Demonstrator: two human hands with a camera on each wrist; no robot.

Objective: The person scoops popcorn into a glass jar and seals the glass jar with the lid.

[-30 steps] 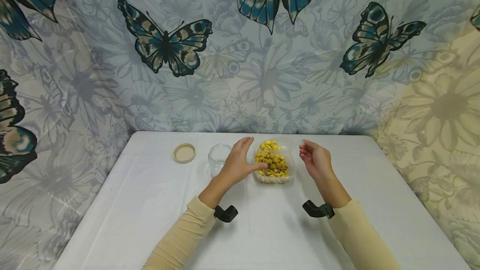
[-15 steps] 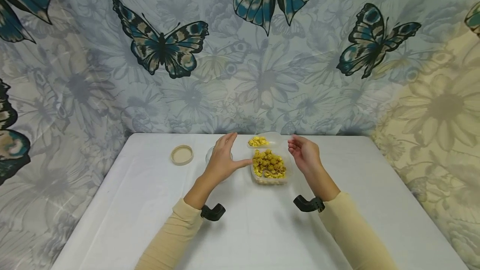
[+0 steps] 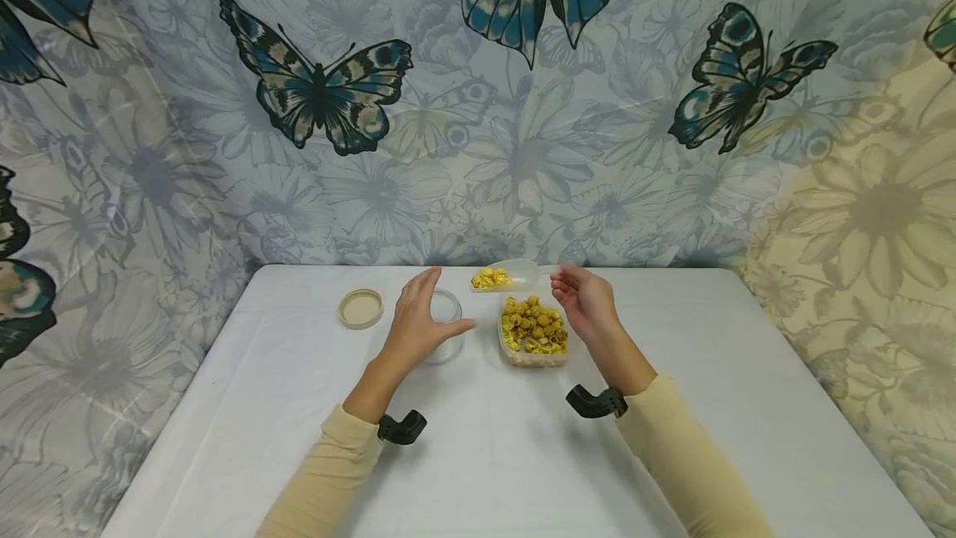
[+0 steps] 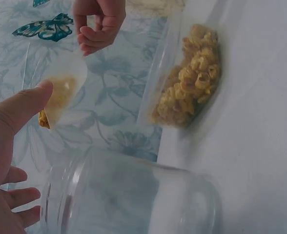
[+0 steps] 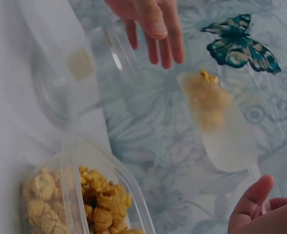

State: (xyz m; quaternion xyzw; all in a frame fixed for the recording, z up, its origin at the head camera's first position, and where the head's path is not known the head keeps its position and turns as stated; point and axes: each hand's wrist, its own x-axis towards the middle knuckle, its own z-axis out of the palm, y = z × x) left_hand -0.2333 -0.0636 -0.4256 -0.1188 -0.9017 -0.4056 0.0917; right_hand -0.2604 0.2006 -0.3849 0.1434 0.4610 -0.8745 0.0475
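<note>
My right hand (image 3: 587, 305) grips the handle of a translucent plastic scoop (image 5: 231, 148). Caramel-coloured popcorn (image 3: 490, 277) lies in the scoop, which hangs in the air with its tip pointing left. Below it stands a clear plastic tub (image 5: 70, 190), holding more popcorn (image 3: 534, 322). My left hand (image 3: 414, 322) is spread beside a clear jar (image 4: 119, 195), thumb apart from the fingers. In the left wrist view those fingers are near the jar's mouth; whether they touch it I cannot tell. No popcorn shows inside the jar, partly hidden behind the hand in the head view.
A round beige lid (image 3: 360, 309) lies left of the jar on the white-covered table (image 3: 493, 455). Behind the table's far edge hangs a butterfly-patterned cloth (image 3: 478, 156).
The scoop with popcorn has risen from above the tub and moved left towards the jar, carried by my right hand. My left hand has shifted left, away from the tub to the jar.
</note>
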